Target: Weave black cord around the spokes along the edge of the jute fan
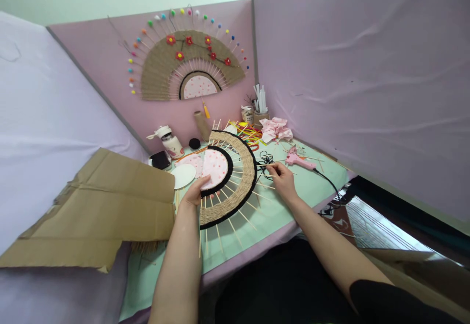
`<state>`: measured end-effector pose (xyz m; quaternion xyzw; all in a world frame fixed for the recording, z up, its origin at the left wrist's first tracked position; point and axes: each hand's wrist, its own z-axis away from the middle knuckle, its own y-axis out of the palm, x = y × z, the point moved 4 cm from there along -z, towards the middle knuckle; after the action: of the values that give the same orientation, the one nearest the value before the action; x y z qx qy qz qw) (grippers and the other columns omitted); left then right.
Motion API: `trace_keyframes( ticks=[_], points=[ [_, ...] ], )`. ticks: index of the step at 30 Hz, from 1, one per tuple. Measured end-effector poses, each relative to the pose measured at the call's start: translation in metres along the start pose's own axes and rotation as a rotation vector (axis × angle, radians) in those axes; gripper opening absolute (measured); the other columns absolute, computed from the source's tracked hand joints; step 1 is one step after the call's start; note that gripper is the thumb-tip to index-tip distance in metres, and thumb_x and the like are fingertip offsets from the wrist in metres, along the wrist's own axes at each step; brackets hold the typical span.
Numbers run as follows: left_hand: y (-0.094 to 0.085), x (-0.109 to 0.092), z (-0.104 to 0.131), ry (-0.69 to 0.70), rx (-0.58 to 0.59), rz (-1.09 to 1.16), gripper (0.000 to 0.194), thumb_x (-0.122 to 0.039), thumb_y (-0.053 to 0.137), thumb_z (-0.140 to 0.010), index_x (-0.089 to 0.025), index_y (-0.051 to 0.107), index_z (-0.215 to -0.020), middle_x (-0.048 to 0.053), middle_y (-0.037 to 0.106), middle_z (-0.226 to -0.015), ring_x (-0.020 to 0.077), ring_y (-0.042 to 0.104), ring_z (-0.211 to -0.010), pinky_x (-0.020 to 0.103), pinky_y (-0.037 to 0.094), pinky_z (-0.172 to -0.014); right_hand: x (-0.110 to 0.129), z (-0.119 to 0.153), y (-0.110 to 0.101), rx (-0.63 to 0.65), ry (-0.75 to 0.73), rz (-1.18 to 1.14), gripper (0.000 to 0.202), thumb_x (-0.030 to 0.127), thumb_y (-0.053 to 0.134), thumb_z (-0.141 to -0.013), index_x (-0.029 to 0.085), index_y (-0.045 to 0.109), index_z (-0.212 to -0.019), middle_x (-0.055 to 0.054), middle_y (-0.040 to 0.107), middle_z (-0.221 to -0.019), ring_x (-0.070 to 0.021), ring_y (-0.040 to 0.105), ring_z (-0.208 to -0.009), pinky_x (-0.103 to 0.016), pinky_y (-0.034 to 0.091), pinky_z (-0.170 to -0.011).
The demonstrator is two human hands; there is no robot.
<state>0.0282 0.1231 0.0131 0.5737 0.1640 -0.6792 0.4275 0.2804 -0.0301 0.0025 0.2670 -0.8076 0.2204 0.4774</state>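
Note:
A half-round fan frame (244,179) of thin sticks, with a woven straw band edged in black, is tilted above the green table. Its inner half disc (216,164) is pink with red dots and rimmed in black. My left hand (197,191) grips that disc at its lower left, thumb on top. At the fan's right edge, my right hand (282,177) is pinched near the stick ends, where black cord (265,161) lies tangled; exactly what its fingertips hold is too small to tell.
A pink glue gun (300,161) lies right of my right hand. Cardboard (128,201) covers the left side. Behind stand a bottle (172,144), a brown roll (201,124) and crumpled pink cloth (276,129). A finished fan (157,67) hangs on the back panel.

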Motion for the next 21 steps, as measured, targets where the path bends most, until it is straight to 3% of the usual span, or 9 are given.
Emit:
trace_keyframes(
  ticks=[10,16,21],
  points=[
    [-0.006,-0.004,0.002,0.0,-0.074,0.032,0.046,-0.02,0.052,-0.077,-0.005,0.053,-0.12,0.011,0.07,-0.069,0.0184,0.064,-0.05,0.018,0.042,-0.032,0.003,0.0,-0.004,-0.085,-0.048,0.018,0.021,0.038,0.054,-0.081,0.017,0.058,-0.078,-0.002,0.058,-0.069,-0.014,0.049,-0.061,-0.027,0.039,-0.059],
    [-0.009,-0.012,0.005,0.046,-0.061,0.075,0.05,-0.02,0.051,-0.074,-0.004,0.052,-0.122,0.013,0.071,-0.076,0.019,0.065,-0.053,0.018,0.04,-0.029,0.013,-0.006,-0.006,-0.038,-0.235,0.157,0.016,0.032,0.05,-0.085,0.019,0.057,-0.081,-0.003,0.059,-0.074,-0.0162,0.052,-0.068,-0.03,0.041,-0.066],
    [-0.01,-0.013,0.007,0.053,-0.055,0.096,0.049,-0.021,0.05,-0.075,-0.004,0.052,-0.121,0.014,0.071,-0.077,0.0188,0.065,-0.053,0.018,0.039,-0.029,0.03,-0.026,-0.012,0.005,-0.391,0.187,0.014,0.03,0.049,-0.086,0.021,0.057,-0.082,-0.005,0.059,-0.077,-0.0181,0.054,-0.073,-0.032,0.042,-0.069]
  ],
)
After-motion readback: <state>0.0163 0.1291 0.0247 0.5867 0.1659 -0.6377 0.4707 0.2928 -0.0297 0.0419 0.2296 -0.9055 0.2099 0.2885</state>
